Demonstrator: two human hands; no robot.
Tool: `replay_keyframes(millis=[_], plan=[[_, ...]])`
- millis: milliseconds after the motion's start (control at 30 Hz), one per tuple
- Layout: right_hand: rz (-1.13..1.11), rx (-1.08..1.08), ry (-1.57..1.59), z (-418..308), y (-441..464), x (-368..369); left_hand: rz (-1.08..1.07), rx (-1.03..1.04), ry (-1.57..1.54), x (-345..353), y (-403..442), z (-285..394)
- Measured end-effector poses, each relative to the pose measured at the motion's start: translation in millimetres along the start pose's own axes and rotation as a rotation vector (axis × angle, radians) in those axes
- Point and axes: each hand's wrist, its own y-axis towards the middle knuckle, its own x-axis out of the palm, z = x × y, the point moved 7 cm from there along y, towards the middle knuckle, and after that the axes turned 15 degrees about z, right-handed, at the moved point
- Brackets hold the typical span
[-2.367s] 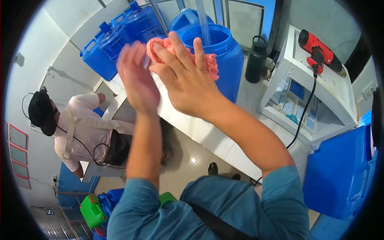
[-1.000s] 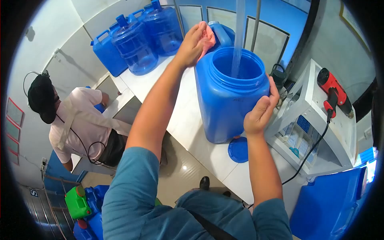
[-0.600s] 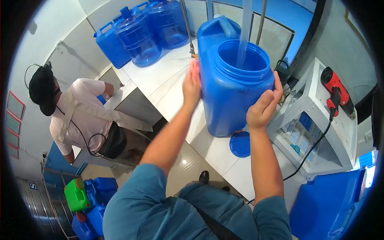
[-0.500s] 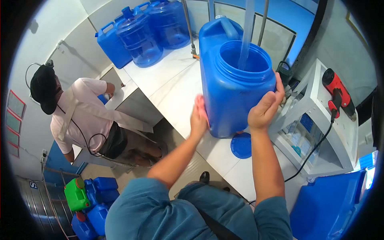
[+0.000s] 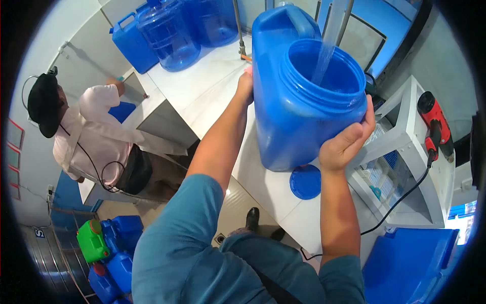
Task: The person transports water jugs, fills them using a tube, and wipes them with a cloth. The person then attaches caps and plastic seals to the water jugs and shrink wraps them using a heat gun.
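Note:
A big blue plastic water jug [image 5: 298,121] with a wide, uncapped mouth stands on the white counter, tilted in my view. Into its mouth runs a clear column [image 5: 326,55]; whether it is flowing water or a see-through tube I cannot tell. My left hand [image 5: 246,87] presses against the jug's far left side, its fingers mostly hidden. On the near right side, below the threaded neck, my right hand [image 5: 348,142] grips the jug with fingers wrapped round the corner. A round blue lid [image 5: 305,182] lies on the counter beside the jug's base.
Blue bottles [image 5: 169,38] stand at the counter's back left. A red and black heat gun [image 5: 435,124] rests on a white cabinet [image 5: 400,147] at right, its cord trailing down. Another person [image 5: 96,137] works at left. Green and blue jugs [image 5: 93,240] are stacked lower left.
My left hand has slid up and away along the jug's left side. The jug appears larger and slightly turned. The other person's arm has lifted.

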Motion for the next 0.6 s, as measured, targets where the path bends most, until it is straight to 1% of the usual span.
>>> replay_keyframes(millis=[33, 67, 100, 133, 167, 200, 233, 300, 333, 367, 400, 467, 500, 567, 600], plan=[[-0.010, 0.006, -0.009, 1.8, -1.1, -1.2, -0.043, 0.006, -0.025, -13.4, 12.9, -30.7], [-0.009, -0.008, -0.014, 2.9, -1.6, -1.8, -0.086, 0.015, -0.047, -15.6, 7.1, -40.3], [-0.005, -0.019, -0.018, 3.8, -2.4, -2.1, -0.080, 0.005, -0.044, -20.2, 2.0, -51.1], [0.008, -0.021, -0.021, 2.9, -1.4, -2.7, -0.076, 0.057, -0.069, -27.9, -9.7, -60.8], [0.003, -0.004, -0.027, 4.6, -1.7, -0.9, -0.070, 0.109, -0.092, -33.9, -32.1, -65.6], [0.014, -0.009, 0.007, 4.2, -2.3, -0.6, 0.111, -0.032, -0.059, -36.1, -77.6, -63.8], [0.029, -0.014, 0.034, 3.6, -2.7, -3.2, 0.114, -0.052, -0.042, -43.5, -100.4, -79.1], [0.032, 0.015, 0.041, 7.1, -2.2, -5.5, 0.106, 0.030, -0.084, -49.5, -141.0, -96.2], [0.002, -0.014, 0.027, 10.4, -2.4, -5.2, 0.154, 0.019, -0.092, -53.3, -165.0, -103.7], [-0.024, -0.043, 0.013, 10.9, -3.6, -6.9, 0.147, 0.003, -0.079, -56.5, -192.1, -103.9], [-0.018, -0.034, -0.006, 9.9, -5.2, -11.4, 0.185, -0.044, 0.058, -65.5, -218.4, -105.9], [-0.130, 0.017, -0.040, 6.6, -13.9, -15.9, 0.243, 0.014, 0.101, -64.4, -258.6, -98.9], [-0.126, 0.022, -0.056, 1.6, -21.2, -32.6, 0.234, 0.001, 0.108, -54.0, -278.2, -96.8], [-0.415, 0.185, -0.202, 3.4, -58.5, -55.9, 0.168, 0.181, -0.090, -27.8, -311.8, -68.9], [-0.499, 0.323, -0.164, 4.4, -91.0, -74.8, 0.068, 0.177, -0.066, -16.1, -320.2, -69.0]])
